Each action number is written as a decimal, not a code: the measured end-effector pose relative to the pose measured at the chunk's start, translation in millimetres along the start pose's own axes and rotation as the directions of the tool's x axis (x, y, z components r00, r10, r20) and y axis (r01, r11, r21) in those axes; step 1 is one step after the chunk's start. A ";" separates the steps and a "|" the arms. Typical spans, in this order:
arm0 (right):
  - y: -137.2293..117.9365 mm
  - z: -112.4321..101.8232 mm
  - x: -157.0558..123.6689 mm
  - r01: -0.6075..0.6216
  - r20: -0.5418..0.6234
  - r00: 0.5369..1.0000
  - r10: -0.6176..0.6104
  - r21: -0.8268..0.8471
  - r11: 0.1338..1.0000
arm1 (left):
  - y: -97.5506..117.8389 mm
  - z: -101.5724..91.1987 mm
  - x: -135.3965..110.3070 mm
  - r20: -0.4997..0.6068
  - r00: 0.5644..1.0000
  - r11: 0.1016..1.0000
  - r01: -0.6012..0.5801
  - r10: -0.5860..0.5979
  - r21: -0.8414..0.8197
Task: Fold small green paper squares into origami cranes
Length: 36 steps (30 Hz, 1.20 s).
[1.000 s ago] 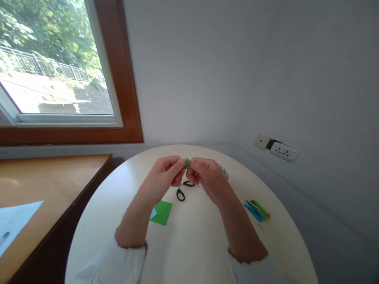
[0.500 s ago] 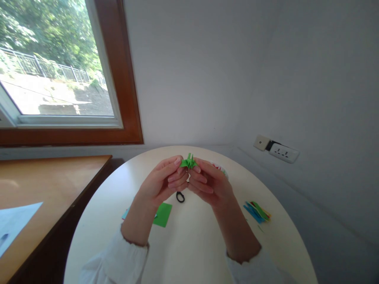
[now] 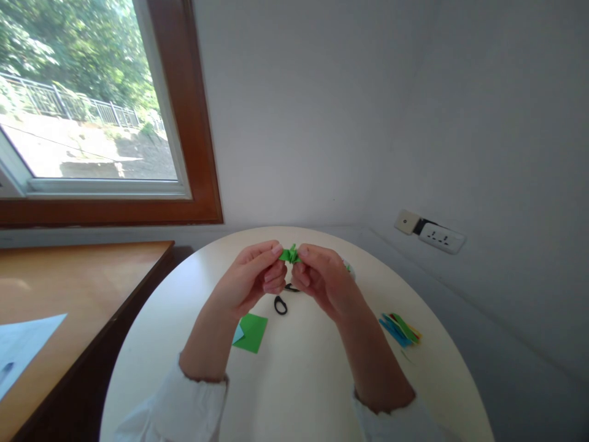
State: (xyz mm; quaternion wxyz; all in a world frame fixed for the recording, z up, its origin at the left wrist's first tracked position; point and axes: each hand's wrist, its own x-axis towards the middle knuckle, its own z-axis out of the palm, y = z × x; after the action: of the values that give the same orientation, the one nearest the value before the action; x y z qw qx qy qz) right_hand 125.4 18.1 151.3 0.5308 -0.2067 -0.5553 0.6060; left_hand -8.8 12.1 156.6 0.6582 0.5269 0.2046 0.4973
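Observation:
A small folded green paper piece, apparently an origami crane (image 3: 291,254), is held up between my hands above the far half of the table. My left hand (image 3: 255,273) pinches its left side between thumb and forefinger, the other fingers curled below. On the other side my right hand (image 3: 324,273) pinches the right end the same way. Just beneath the hands lie black-handled scissors (image 3: 280,306), partly hidden by the fingers. A flat green paper sheet (image 3: 253,333) with a light blue piece on it rests near my left wrist.
The round white table (image 3: 294,380) fills the middle. Several coloured paper strips (image 3: 400,329) lie at its right. A patterned round container (image 3: 350,268) is partly hidden behind my right hand. At left stands a wooden desk (image 3: 92,276); a wall socket (image 3: 442,237) is at right.
My fingers have closed in on the two sides of the green paper, which now looks turned and less spread. My right hand has shifted its grip, and more of the scissors shows.

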 end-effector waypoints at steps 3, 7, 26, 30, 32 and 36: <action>1.3 0.4 0.3 -0.002 -0.024 1.000 0.000 -0.082 0.997 | 1.0 2.1 -0.6 -0.040 0.999 0.996 -0.010 0.014 0.094; 1.8 -1.2 1.3 -0.024 -0.023 0.999 0.023 -0.073 0.997 | -0.6 3.7 -0.6 -0.066 0.997 0.987 -0.019 0.030 0.157; -0.7 -5.8 0.7 -0.187 0.226 0.966 0.125 0.282 0.941 | -9.2 -3.9 3.7 0.084 0.996 0.975 0.023 -0.005 -0.220; 1.7 -6.7 1.6 -0.080 0.162 0.985 0.064 0.091 0.993 | -9.7 -7.4 6.4 0.040 0.999 0.980 0.012 -0.004 -0.201; 3.2 -7.9 2.1 -0.013 0.125 0.992 0.020 -0.058 0.998 | -10.0 -9.7 8.6 -0.005 1.000 0.983 -0.018 0.017 -0.181; 4.2 -9.4 2.5 0.102 0.141 0.988 -0.058 -0.328 0.939 | -11.3 -14.3 13.1 -0.069 0.996 0.982 -0.071 0.059 -0.177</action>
State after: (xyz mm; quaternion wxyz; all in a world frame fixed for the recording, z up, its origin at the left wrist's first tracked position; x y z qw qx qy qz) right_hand 130.6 25.3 145.6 0.4751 -0.2311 -0.6913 0.4929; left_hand -9.6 31.0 144.6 0.6794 0.4559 0.1627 0.5514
